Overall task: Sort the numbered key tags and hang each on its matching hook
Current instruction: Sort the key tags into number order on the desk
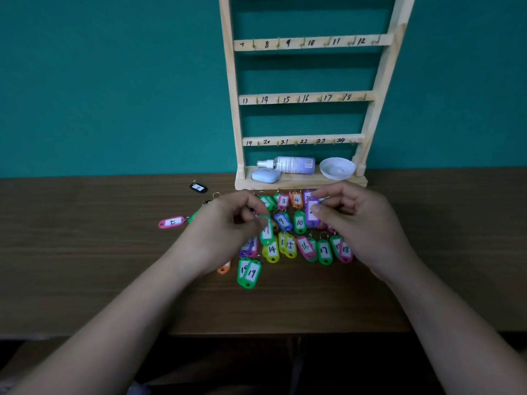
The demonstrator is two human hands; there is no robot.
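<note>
A: So, where are the key tags (299, 223)?

B: They lie in rough numbered rows on the brown worktop (85, 266), just in front of a wooden rack (231, 109). The left hand (225, 223) has its fingers curled and pinches a green tag (267, 232) near its ring. The right hand (359, 223) pinches a purple tag (311, 213) between thumb and fingertip. The thumb covers the purple tag's number, and the green one's is blurred.

A: How should this step go?

B: My judgement: turn each held tag label-up and read it. Then set it in its row from above rather than dragging, since neighbouring tags overlap in places.

A: And the room around?

B: The hooks (302, 43) in view, numbered seven to twenty-four, are all empty, so reaching up looks unobstructed. The rack's bottom shelf holds a spray bottle (293, 164), a small white case (265, 175) and a white dish (337, 168), all near the back row of tags. A pink tag (171, 222) and a black tag (198, 187) lie apart to the left. Bare worktop stretches left and right, and the near edge is well apart from the tags.
</note>
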